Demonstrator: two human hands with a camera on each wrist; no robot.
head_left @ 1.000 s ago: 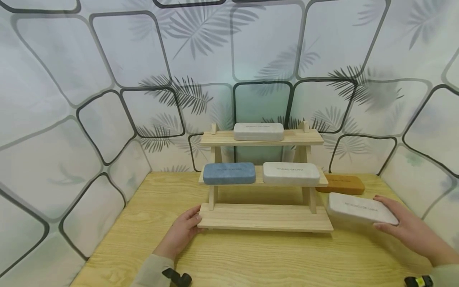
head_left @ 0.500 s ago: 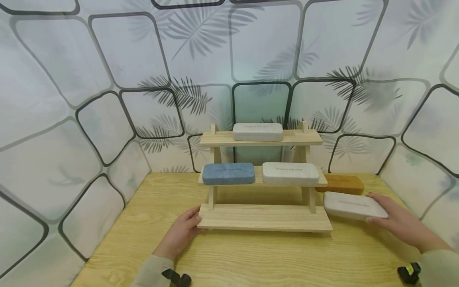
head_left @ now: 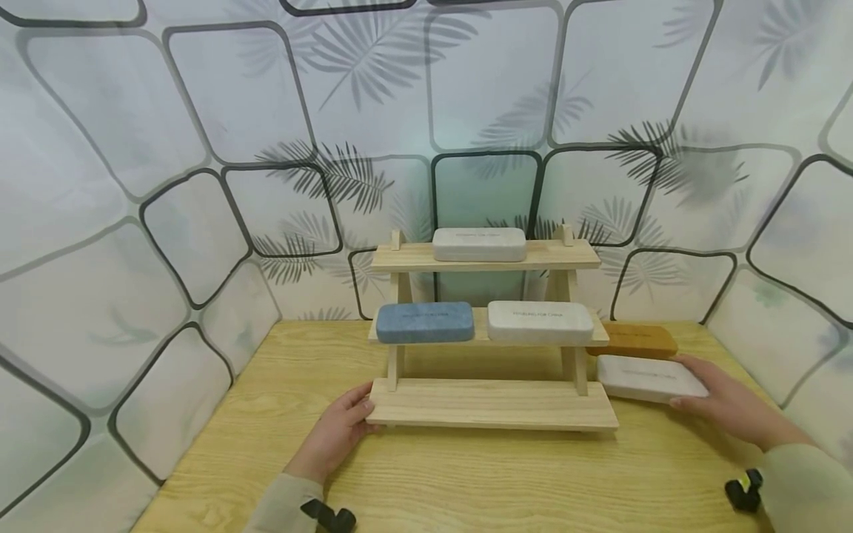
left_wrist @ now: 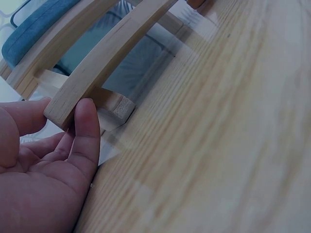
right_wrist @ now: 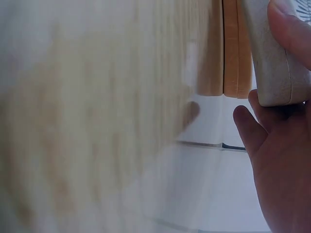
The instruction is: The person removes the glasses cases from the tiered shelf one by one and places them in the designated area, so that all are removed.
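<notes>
I have the right hand (head_left: 726, 403) pinching a white case (head_left: 645, 376) by its right end, long axis pointing leftward toward the bottom shelf (head_left: 493, 404) the left hand (head_left: 340, 429) pinches.

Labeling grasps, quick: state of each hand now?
Left hand: closed, pinching the bottom shelf's left end.
Right hand: closed, holding a white case by one end.

You've an off-white case (head_left: 651, 379) in your right fingers (head_left: 693, 364), an orange-brown case (head_left: 640, 341) beyond! Your blue case (head_left: 425, 323) shows mottling, your white case (head_left: 540, 323) dark lettering (head_left: 537, 314), the top case (head_left: 479, 245) greyish white. Pale grain on your stand (head_left: 489, 403), yellow grain on the bench (head_left: 466, 474), black-and-grey outlines (head_left: 486, 154) and leaf prints (head_left: 363, 181) across the whitish backdrop (head_left: 486, 74).
</notes>
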